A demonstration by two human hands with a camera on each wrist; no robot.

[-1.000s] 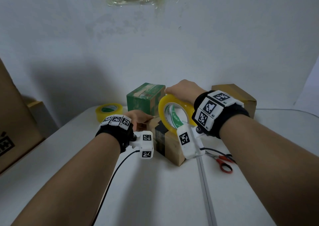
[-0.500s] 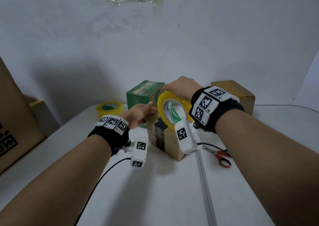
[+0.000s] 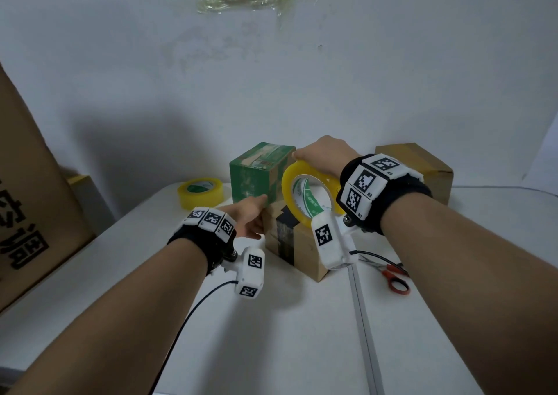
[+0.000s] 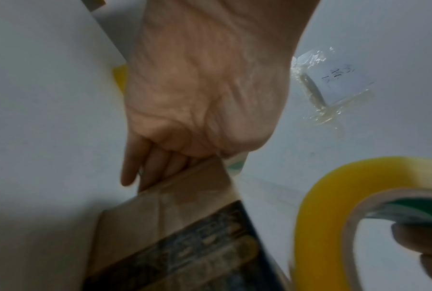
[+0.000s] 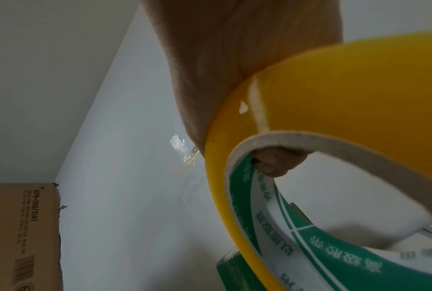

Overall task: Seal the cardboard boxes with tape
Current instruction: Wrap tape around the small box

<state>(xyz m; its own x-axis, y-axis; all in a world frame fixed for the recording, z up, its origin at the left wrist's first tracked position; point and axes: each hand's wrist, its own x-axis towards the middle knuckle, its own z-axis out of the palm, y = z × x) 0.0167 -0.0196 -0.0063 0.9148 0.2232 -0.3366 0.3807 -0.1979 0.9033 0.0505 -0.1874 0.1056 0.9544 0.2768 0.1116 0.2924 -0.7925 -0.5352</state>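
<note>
Head view: left hand (image 3: 250, 218), lower and nearer than a second ago, now rests straight fingers against the far left edge of the small cardboard box (image 3: 297, 243), having been over the box top earlier; right hand (image 3: 324, 156) still grips the tape roll (image 3: 305, 195) by its top, roll upright on edge above the box's right part, little changed. Green box (image 3: 259, 171) stands just behind, touching or nearly so; second tape roll (image 3: 200, 192) far left; brown box (image 3: 422, 168) far right; scissors (image 3: 392, 275) right of the small box, apart from it; large carton (image 3: 33, 201) at the table's left edge. White table (image 3: 287, 334) bare on the near side. Left wrist view: left hand (image 4: 197, 88), fingers (image 4: 130, 167) extended down behind the box (image 4: 175, 206) edge, blurred; roll (image 4: 334, 196) lower right. Right wrist view: right hand (image 5: 222, 59) over the roll (image 5: 346, 88), one fingertip (image 5: 274, 163) hooked inside the core; carton (image 5: 20, 236) lower left.
</note>
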